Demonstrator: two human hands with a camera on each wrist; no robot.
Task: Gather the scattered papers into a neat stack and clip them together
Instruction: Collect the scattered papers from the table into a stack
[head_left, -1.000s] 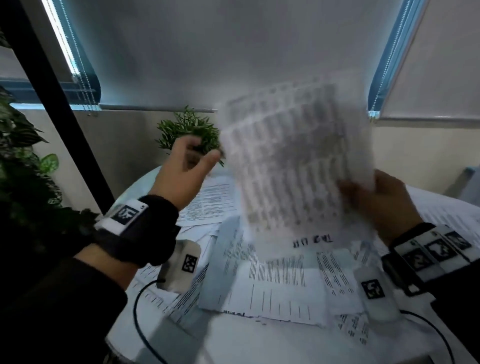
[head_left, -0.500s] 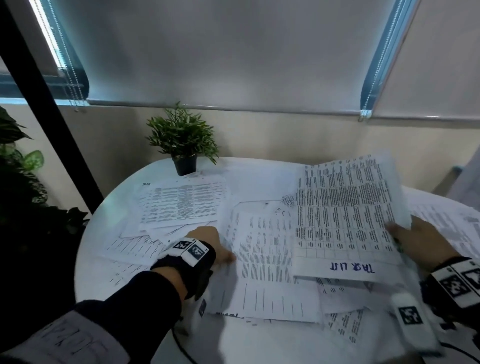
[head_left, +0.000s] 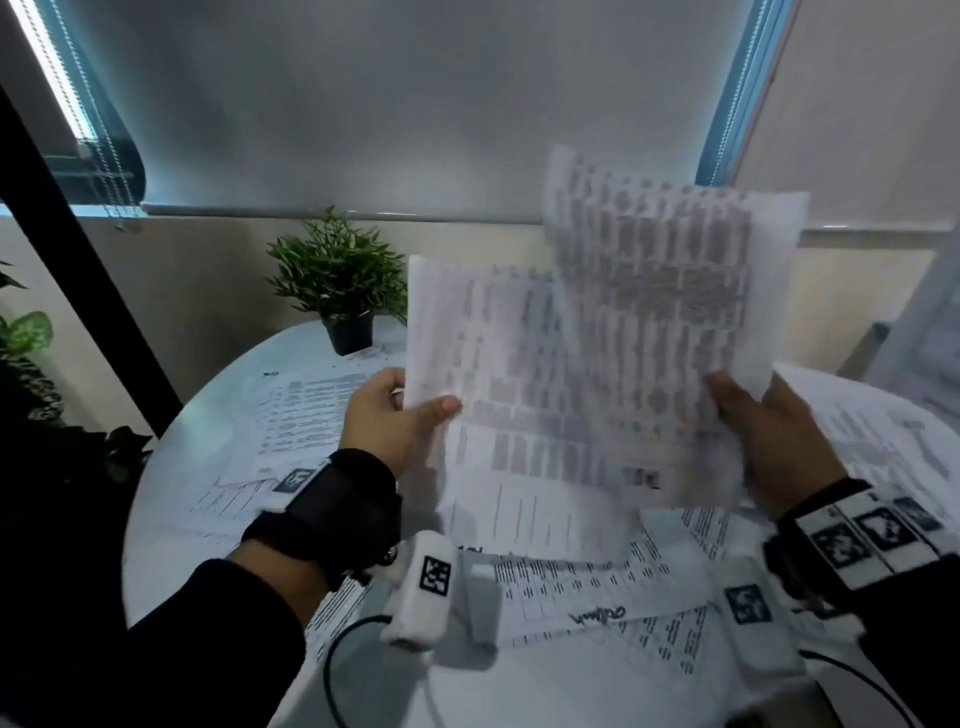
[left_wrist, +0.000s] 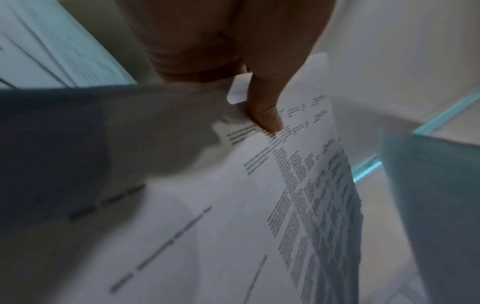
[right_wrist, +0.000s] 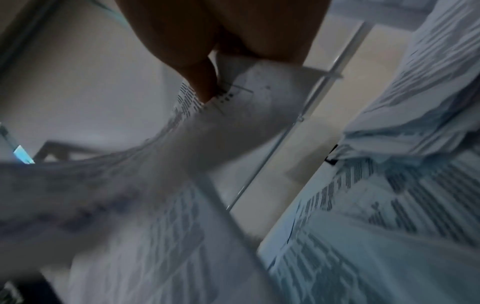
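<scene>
My left hand (head_left: 387, 421) pinches the left edge of one white printed paper sheet (head_left: 493, 364), thumb on the front face, and my right hand (head_left: 774, 447) pinches the right edge of a second white printed sheet (head_left: 660, 312) that overlaps the first. Both sheets are raised, motion-blurred, above the round white table (head_left: 171, 519). The remaining scattered white printed papers (head_left: 582, 587) lie flat on that table near the small potted green plant (head_left: 340, 283).

dark sleeves (head_left: 218, 613), black wrist straps (head_left: 332, 512), white tagged wrist cameras (head_left: 423, 592), black cables (head_left: 337, 654)
</scene>
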